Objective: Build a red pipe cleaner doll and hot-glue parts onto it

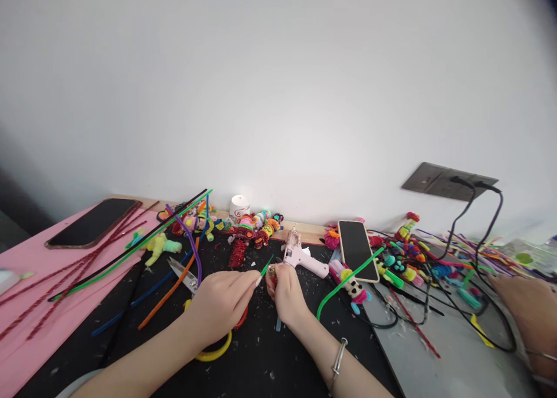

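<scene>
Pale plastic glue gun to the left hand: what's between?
Head view: the right hand, fingers curled, sits between them. The thin green strip pinched in the left hand also sticks into that gap.

The left hand (224,298) hides the middle of the scissors (188,279) and the lower end of a green piece (266,265). Anything inside the right hand (285,293) is too small to tell. At twelve o'clock from the left hand, a white cup's (239,205) lettering is unreadably small. From the view's centre, toward four o'clock, the right edge cuts off another person's arm (531,322).
</scene>
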Demonstrator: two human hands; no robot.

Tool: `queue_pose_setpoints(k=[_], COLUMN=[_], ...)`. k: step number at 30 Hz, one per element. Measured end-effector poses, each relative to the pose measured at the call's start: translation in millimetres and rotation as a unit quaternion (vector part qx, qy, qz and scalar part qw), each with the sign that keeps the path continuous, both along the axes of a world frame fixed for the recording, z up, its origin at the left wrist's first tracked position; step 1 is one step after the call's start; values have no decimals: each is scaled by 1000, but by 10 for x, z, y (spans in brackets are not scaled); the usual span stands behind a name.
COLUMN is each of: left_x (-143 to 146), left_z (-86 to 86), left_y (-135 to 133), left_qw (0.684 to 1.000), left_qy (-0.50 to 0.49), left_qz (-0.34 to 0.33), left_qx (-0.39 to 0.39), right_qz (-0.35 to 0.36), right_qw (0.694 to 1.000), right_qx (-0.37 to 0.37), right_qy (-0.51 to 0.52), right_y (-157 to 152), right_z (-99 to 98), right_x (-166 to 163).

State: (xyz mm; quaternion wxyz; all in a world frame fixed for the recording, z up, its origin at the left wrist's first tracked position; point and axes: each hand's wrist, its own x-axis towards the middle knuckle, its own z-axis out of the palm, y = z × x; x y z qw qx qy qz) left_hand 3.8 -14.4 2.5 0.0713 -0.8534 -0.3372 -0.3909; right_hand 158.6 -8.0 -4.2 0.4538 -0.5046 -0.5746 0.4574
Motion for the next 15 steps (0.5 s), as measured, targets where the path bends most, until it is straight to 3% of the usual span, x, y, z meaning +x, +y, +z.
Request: queue_pose_setpoints(k=[9, 12, 14, 15], left_x=[-8, -13, -8, 0], left_z=[-35, -14, 19, 35], left_y=[1, -20, -24, -21], left_qw=[999, 985, 941, 904], left_qy=[-14, -74, -144, -191], left_qz=[-7, -14, -27, -46], left_qx=[-37, -158, -303, -381], right_qz=[1, 4, -1, -2], right_qw=[999, 996, 992, 991], right_qx=[-22, -54, -69, -72], right_qy=[27, 75, 102, 111], right_y=[22, 39, 52, 58], right_z=[1, 7, 11, 12], right_x=[17, 29, 35, 37])
